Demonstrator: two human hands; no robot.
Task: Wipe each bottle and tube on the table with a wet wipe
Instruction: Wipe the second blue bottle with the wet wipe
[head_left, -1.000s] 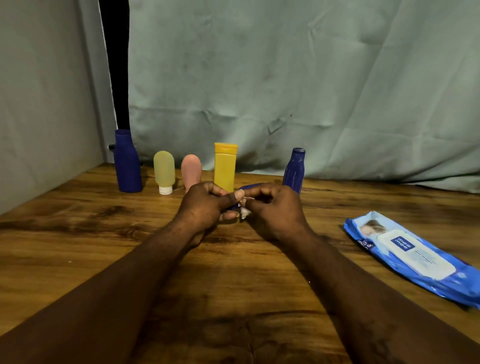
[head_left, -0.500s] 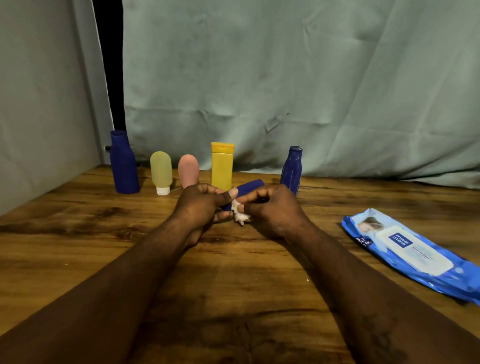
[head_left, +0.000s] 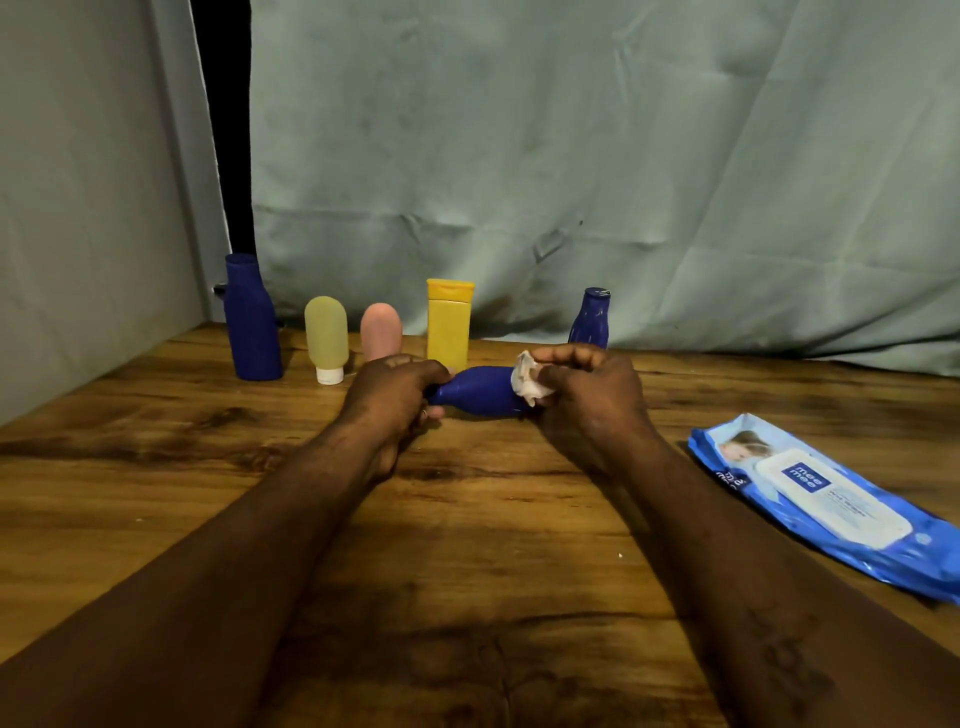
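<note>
A small dark blue bottle (head_left: 480, 389) lies sideways between my hands, just above the wooden table (head_left: 156, 467). My left hand (head_left: 392, 397) grips its neck end. My right hand (head_left: 584, 395) holds a crumpled white wet wipe (head_left: 525, 382) against the bottle's wide end. Standing in a row at the back are a tall blue bottle (head_left: 252, 319), a yellow-green tube (head_left: 326, 338), a pink tube (head_left: 381, 330), a yellow tube (head_left: 449, 322) and another small blue bottle (head_left: 589, 319).
A blue pack of wet wipes (head_left: 826, 504) lies flat on the table at the right. A pale green cloth backdrop (head_left: 571, 182) hangs behind the row, and a grey wall (head_left: 78, 208) closes off the left side.
My hands have drawn apart, so more of the blue bottle shows between them. The wipe in my right hand has slid from the bottle's neck toward its wide end.
</note>
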